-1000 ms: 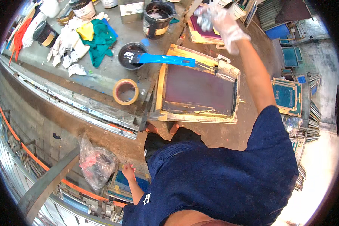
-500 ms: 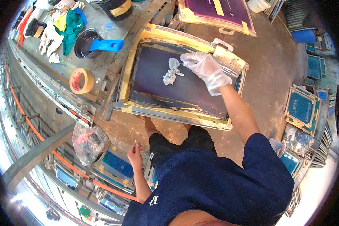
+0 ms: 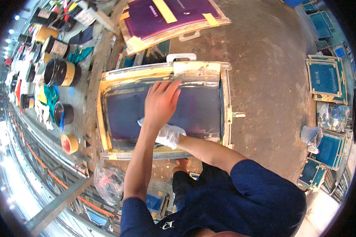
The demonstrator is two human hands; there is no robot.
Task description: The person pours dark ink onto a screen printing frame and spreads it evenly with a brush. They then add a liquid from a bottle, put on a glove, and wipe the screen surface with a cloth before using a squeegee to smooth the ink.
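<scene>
Screen (image 3: 203, 106) beneath bare fingers (image 3: 156, 86) of the left hand (image 3: 160, 103), contact unclear.

Taut, smooth, dark mesh (image 3: 197, 108) in near screen-printing frame (image 3: 227, 98), with rough, ink-smeared rim looking like worn wood. Matt, papery masking tape (image 3: 101, 122) along rim. Thin, translucent, wrinkled plastic for glove (image 3: 171, 135). Smooth white plastic for handle (image 3: 181, 57). Faint sheen on smooth purple screen (image 3: 144, 19). Glossy black plastic for tub (image 3: 53, 72). Matt tan paper for tape roll (image 3: 70, 143). Crinkled, shiny clear plastic for bag (image 3: 109, 185). Soft, matt navy cloth for T-shirt (image 3: 265, 187). Dull grey metal, apparently, for beam (image 3: 59, 205). Scuffed, uneven finish on brown floor (image 3: 271, 98).
</scene>
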